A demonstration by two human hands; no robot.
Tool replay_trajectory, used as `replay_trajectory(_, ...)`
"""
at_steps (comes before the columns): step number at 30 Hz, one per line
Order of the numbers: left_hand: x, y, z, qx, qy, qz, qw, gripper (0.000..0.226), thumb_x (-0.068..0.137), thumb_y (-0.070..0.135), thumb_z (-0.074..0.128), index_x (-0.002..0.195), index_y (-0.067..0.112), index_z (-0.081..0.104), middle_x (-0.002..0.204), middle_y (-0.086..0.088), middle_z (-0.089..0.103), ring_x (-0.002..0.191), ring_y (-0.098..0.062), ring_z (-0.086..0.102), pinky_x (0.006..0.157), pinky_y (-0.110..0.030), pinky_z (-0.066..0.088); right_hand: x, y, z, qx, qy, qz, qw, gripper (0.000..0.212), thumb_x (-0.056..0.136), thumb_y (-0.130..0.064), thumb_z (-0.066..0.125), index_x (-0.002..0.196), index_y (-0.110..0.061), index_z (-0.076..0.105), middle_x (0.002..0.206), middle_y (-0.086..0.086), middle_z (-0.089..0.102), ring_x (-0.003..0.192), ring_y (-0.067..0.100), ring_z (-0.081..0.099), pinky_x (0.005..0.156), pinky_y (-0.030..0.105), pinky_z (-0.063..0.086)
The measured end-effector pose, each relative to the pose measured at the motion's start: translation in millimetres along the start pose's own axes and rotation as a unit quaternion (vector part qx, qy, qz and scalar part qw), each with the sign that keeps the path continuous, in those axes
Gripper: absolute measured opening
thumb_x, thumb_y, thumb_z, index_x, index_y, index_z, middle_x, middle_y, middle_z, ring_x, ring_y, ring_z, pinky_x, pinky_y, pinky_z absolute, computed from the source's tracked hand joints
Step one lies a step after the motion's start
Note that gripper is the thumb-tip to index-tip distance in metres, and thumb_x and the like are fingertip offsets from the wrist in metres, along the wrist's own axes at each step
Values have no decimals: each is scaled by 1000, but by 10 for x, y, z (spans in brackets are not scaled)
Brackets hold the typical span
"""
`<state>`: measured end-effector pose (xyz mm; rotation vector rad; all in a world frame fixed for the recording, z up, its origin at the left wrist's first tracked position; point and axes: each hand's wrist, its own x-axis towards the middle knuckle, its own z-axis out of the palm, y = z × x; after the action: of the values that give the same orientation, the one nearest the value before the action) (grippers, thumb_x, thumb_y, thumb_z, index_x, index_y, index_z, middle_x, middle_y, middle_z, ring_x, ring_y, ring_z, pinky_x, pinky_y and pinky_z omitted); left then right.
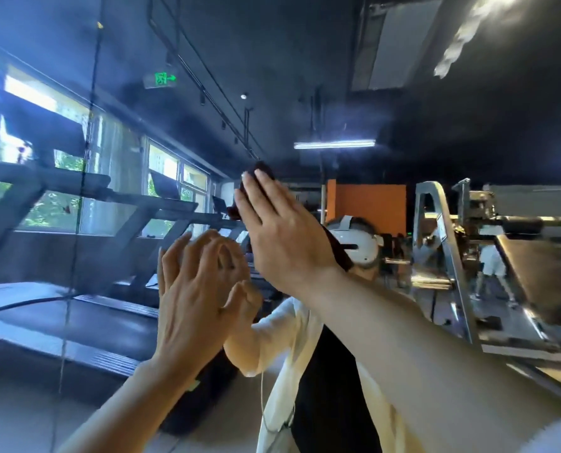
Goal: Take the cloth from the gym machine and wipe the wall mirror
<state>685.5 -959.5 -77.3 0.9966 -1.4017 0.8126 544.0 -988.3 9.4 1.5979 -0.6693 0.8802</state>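
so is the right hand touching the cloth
Touching. The head view shows the right hand pressing flat on the dark cloth, which shows beyond its fingertips, against the mirror.

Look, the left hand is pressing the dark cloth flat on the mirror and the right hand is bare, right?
Not quite: the hands are swapped. In the head view the right hand presses the dark cloth flat on the mirror, fingers straight. The left hand is the bare one, its fingers spread against the glass.
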Motion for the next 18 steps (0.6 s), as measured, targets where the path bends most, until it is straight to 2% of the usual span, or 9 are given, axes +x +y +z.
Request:
replay_trajectory(2,105,73,-16,5,0,14,1000,58,78,44,53,130,18,47,135,-12,56,133,-35,36,109,-41,26,164,3,35,11,-1,-19,1000,54,99,-30,42,145,-3,51,153,18,45,146,33,36,121,43,28)
replay_trajectory(4,226,216,14,15,0,33,999,61,75,42,62,129,13,53,134,-12,58,132,-32,36,110,-42,26,219,117,30,20,4,-32,999,55,97,-27,33,142,-3,54,150,19,49,144,33,41,119,43,31)
replay_trajectory(7,371,504,115,35,-14,44,998,68,71,39,67,131,9,55,136,-11,57,133,-32,36,109,-59,36,163,455,-81,19,16,5,1000,61,96,-31,27,142,-1,54,150,20,48,144,34,41,118,44,32)
replay_trajectory(10,454,824,236,42,-32,69,996,68,73,45,57,133,12,52,140,-7,53,136,-33,37,107,-62,37,-15,914,-251,3,50,75,996,57,98,-24,26,142,2,52,150,22,47,145,36,39,119,46,33)
replay_trajectory(13,461,1175,390,39,-41,96,994,70,72,42,69,134,14,52,141,-4,52,139,-30,33,111,-62,31,-319,1412,-423,-20,77,137,987,47,100,-15,39,144,0,51,153,20,45,146,35,37,121,44,29)
replay_trajectory(15,429,1410,491,25,-41,112,992,73,71,40,77,135,14,52,141,-4,51,140,-28,30,117,-58,21,-585,1744,-549,-32,85,173,981,47,102,-17,38,145,-1,50,155,19,43,147,34,34,122,42,26)
replay_trajectory(18,360,1733,593,5,-39,129,991,71,74,43,69,138,15,52,142,-2,50,141,-24,27,119,-50,11,-1030,2214,-743,-41,98,228,968,49,104,-22,31,147,-1,47,157,18,39,149,32,31,122,45,27)
